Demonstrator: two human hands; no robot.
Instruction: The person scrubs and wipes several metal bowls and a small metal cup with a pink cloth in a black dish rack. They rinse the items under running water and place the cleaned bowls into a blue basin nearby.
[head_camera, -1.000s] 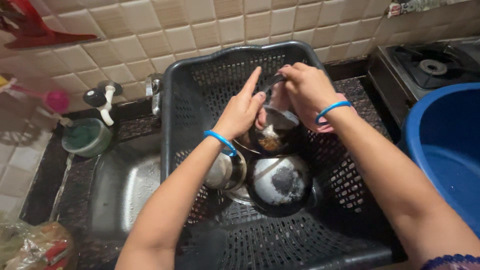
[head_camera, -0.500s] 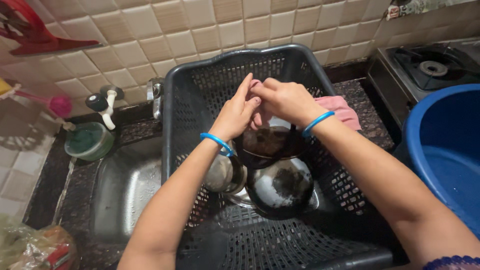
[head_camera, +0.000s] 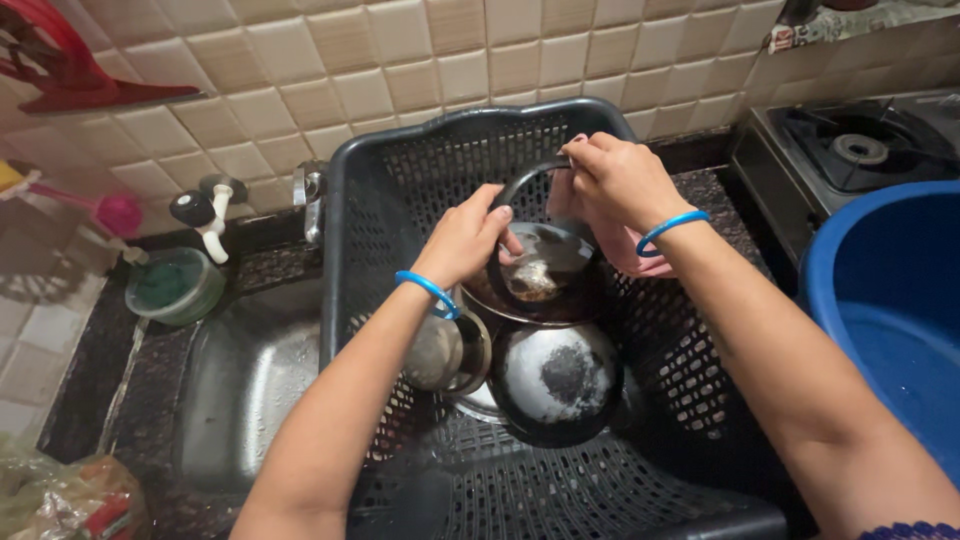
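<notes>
A dark steel pan (head_camera: 545, 275) is held tilted inside a black plastic basket (head_camera: 400, 170). My left hand (head_camera: 465, 240) grips the pan's near rim. My right hand (head_camera: 620, 180) is closed on its curved handle at the top. Both wrists carry blue bangles. Below the pan lie a round steel lid (head_camera: 558, 378) and a small steel bowl (head_camera: 445, 352) on the basket floor.
A steel sink (head_camera: 245, 385) lies left of the basket, with a tap (head_camera: 308, 195) and a green round container (head_camera: 175, 285) behind it. At the right stand a blue tub (head_camera: 885, 300) and a gas stove (head_camera: 860, 145). A pink cloth (head_camera: 640, 265) shows under my right wrist.
Both hands have lifted and tilted the pan toward the basket's back wall. My right hand moved up onto the handle.
</notes>
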